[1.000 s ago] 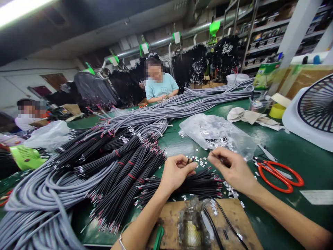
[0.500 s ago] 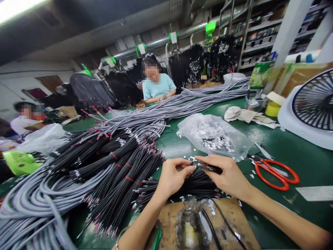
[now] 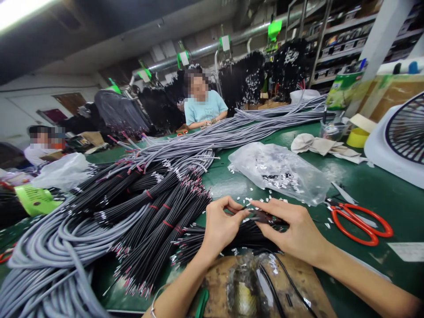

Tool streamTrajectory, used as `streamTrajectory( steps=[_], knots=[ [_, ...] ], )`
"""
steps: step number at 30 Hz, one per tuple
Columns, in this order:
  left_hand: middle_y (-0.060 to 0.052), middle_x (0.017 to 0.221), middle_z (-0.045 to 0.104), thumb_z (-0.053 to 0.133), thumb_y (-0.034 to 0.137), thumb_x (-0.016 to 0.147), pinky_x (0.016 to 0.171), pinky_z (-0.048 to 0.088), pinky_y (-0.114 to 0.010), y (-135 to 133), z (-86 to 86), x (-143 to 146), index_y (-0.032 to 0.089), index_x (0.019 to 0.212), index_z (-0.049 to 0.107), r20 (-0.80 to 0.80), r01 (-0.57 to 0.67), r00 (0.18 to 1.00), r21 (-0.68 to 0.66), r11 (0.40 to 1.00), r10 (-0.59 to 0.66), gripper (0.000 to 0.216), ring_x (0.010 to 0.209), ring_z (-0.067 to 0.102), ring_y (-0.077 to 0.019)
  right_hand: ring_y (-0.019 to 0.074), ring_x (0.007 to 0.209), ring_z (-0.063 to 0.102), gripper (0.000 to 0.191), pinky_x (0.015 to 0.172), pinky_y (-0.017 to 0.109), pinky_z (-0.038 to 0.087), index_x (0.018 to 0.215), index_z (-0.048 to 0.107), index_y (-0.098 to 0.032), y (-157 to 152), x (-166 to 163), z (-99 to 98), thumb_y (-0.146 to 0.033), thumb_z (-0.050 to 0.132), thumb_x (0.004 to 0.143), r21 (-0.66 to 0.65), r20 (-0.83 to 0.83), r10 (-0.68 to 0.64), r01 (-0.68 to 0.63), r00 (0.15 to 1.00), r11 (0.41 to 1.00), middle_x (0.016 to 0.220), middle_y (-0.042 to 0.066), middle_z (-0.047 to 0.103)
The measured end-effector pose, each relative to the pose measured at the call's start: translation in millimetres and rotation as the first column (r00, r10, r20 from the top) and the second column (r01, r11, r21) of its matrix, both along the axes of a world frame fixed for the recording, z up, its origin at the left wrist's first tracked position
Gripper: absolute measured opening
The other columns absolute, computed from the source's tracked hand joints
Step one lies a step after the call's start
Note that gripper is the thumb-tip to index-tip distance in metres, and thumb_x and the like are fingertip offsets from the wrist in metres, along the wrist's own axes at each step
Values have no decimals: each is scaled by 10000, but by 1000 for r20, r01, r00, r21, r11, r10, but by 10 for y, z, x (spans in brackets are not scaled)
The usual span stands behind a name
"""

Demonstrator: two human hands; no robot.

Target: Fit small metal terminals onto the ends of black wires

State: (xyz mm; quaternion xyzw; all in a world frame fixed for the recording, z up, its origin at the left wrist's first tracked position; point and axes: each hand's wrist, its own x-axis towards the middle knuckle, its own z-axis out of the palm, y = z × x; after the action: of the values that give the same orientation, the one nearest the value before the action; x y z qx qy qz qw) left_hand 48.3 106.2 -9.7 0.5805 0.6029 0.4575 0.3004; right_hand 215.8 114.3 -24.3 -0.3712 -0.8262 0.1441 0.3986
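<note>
At the near edge of the counter (image 3: 380,190) lies a wooden board (image 3: 218,278), with a green handle (image 3: 202,302) at its left side. Just beyond the board, the left hand (image 3: 220,227) and right hand (image 3: 298,232) meet over a bundle (image 3: 198,236) of black wires lying flat on the counter. The fingers of both hands are pinched on one short black wire (image 3: 263,216), the left at its left end and the right over the rest of it. The wire sits just above the bundle. Small silvery bits (image 3: 270,196) are scattered around the hands. Near the right hand, but not touching it, red scissors (image 3: 361,221) lie flat. Beyond the hands is a clear bag (image 3: 281,170) with more silvery bits inside. To the left, bigger heaps (image 3: 149,203) of black wires with red bands fan out. Grey cables (image 3: 43,247) loop along the left edge and run toward the far right corner. A cloth (image 3: 314,143) lies past the bag, and a white fan (image 3: 397,137) stands at the right edge. At the far edge sits a person (image 3: 205,108) in a light blue shirt.
</note>
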Motion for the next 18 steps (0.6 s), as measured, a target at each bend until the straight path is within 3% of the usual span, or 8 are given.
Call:
streamTrajectory(
  steps=[4, 9, 12, 18],
  knots=[
    [16, 534, 545, 671, 219, 612, 509, 384, -197, -7, 12, 16, 134, 537, 514, 8, 14, 1000, 10, 1000, -14, 193, 501, 459, -84, 133, 682, 595, 324, 598, 242, 425, 1117, 594, -231, -21, 0, 9, -327, 555, 810, 180, 74, -115, 101, 991, 979, 845, 19, 642],
    [33, 503, 507, 683, 254, 611, 477, 353, -189, -27, 22, 33, 135, 530, 513, 8, -8, 1000, 13, 1000, 8, 223, 474, 431, -74, 122, 623, 582, 239, 571, 255, 386, 1047, 637, -210, -10, 27, 23, -279, 540, 840, 450, 132, -288, 201, 949, 870, 801, 18, 664],
    [38, 494, 491, 686, 256, 609, 476, 350, -189, -28, 21, 38, 136, 525, 510, -2, -19, 1000, 5, 1000, 19, 229, 471, 419, -70, 128, 624, 578, 246, 576, 270, 376, 1059, 632, -194, -4, 46, 15, -268, 535, 845, 505, 162, -335, 214, 928, 837, 802, 25, 667],
    [40, 495, 482, 687, 274, 615, 470, 345, -187, -25, 14, 43, 136, 532, 511, 8, -9, 1000, 5, 1000, 9, 239, 466, 410, -66, 143, 644, 588, 255, 571, 277, 377, 1076, 620, -197, -16, 56, 39, -266, 511, 856, 522, 188, -338, 198, 922, 829, 789, 34, 669]
  ],
)
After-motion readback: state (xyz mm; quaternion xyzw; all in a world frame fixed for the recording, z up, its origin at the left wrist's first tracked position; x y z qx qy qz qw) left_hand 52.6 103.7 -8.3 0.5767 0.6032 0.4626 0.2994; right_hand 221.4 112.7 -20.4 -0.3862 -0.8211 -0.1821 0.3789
